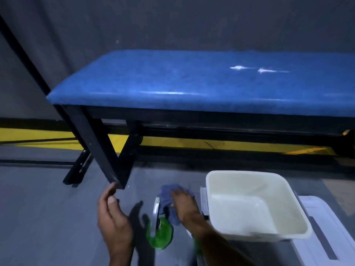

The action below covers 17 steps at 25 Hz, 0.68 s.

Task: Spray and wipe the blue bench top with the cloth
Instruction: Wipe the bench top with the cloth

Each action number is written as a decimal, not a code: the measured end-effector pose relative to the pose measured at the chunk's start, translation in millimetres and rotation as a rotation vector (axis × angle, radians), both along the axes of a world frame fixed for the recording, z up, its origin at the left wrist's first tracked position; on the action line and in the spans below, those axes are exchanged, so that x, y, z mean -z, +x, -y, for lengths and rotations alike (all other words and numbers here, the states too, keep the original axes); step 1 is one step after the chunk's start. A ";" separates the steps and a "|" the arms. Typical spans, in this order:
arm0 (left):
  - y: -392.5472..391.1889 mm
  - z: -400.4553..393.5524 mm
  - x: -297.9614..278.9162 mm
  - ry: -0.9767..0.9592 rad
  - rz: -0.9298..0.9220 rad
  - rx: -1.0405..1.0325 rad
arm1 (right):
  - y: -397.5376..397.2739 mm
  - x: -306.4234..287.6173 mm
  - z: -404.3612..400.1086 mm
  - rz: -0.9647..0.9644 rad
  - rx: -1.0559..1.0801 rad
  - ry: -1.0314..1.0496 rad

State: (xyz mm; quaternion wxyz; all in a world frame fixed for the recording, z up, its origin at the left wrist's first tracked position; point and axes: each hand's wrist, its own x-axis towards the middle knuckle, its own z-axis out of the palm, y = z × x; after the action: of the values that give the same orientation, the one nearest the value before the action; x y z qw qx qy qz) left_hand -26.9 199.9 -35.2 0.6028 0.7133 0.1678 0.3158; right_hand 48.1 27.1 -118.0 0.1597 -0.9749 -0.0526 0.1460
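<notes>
The blue padded bench top stretches across the upper half of the view on a black frame, with white streaks on its right part. On the grey floor below stands a green spray bottle with a white trigger head. A crumpled blue cloth lies just behind the bottle. My right hand rests on the cloth with its fingers closing over it. My left hand hovers left of the bottle, fingers apart, holding nothing.
A cream plastic basin sits on a white box at the lower right. The bench's black leg slants down just above my left hand. A yellow stripe runs along the floor under the bench.
</notes>
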 end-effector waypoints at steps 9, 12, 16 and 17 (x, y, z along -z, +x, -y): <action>137.3 91.1 -291.8 0.864 0.274 0.369 | -93.0 -208.6 111.1 0.617 0.582 1.046; 185.4 119.3 -277.8 1.160 -0.261 0.565 | -97.3 -280.0 200.1 0.744 0.711 1.107; 193.1 125.8 -271.6 1.245 -0.384 0.634 | -31.2 -396.7 255.4 1.032 0.588 0.776; 191.1 125.1 -272.4 1.238 -0.383 0.627 | -6.3 -409.9 256.3 1.002 0.543 0.610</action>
State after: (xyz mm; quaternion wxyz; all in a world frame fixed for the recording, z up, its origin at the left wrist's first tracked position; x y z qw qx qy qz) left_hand 164.2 74.8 237.3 0.1103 0.9816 -0.1519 0.0342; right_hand 41.8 -229.1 291.9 0.4169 -0.8143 0.0887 -0.3940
